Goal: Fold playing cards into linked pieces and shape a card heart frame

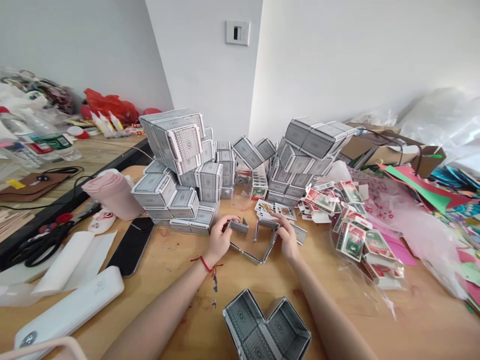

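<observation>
My left hand (220,238) pinches the left side of a folded strip of playing cards (240,228). On its right side, the fingers of my right hand (287,237) grip the same strip. Bent at several corners, the strip stands on edge as an open heart-like outline, with a gap between its two inner ends. Closer to me, between my forearms, lies a heart-shaped box (252,316) made of grey-backed cards, its hollow side up. Face-up playing cards (278,210) lie just beyond my right hand, and a single grey-backed card (300,234) is beside it.
Stacked card boxes rise at the left (187,145) and right (313,142). Red-and-green card packs (352,240) are heaped at right. A phone (132,246), white device (71,312), pink roll (112,192) and black scissors (45,250) lie left on the wooden table (176,305).
</observation>
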A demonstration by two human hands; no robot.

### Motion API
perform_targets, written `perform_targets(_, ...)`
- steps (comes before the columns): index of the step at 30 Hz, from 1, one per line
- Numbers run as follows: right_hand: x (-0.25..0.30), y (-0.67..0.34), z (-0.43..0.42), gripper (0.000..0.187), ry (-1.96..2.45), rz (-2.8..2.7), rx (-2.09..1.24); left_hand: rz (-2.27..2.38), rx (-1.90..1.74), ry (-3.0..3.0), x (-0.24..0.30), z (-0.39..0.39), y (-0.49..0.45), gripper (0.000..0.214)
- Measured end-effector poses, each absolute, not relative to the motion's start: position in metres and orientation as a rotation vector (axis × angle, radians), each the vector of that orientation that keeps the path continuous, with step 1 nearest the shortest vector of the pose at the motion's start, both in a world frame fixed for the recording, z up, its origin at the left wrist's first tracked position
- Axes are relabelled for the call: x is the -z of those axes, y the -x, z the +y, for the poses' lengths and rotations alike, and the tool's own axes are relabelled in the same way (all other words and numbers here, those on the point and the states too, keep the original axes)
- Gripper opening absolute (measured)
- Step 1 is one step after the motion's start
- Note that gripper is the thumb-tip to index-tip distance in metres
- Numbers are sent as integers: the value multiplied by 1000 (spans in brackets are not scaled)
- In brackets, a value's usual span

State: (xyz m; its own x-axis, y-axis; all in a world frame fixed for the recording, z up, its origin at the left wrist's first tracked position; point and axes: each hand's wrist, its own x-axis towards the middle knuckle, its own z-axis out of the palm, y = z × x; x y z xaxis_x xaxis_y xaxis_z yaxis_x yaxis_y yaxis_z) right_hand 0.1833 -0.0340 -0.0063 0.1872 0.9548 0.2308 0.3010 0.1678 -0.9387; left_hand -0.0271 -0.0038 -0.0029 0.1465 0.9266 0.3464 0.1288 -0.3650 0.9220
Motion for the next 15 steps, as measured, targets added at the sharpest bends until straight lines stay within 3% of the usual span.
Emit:
perform_targets(3, 5, -182, -34, 38, 1499, -1385, -654, 1013, -1246, -1783, -2, -5, 30, 26)
perform_targets(8, 6, -175, -38, 45, 1643, -1455, -475, 1023, -1145, -1852, -5, -6, 31, 24)
perform_targets(12, 5, -171, -39, 46, 1509, -1482, -358, 1057, -1085, -1857, -5, -4, 29, 18)
perform_targets(15, 4, -168, -39, 36, 1338, -1554, -371, 1021, -1049, -1928, -7, -3, 28, 6)
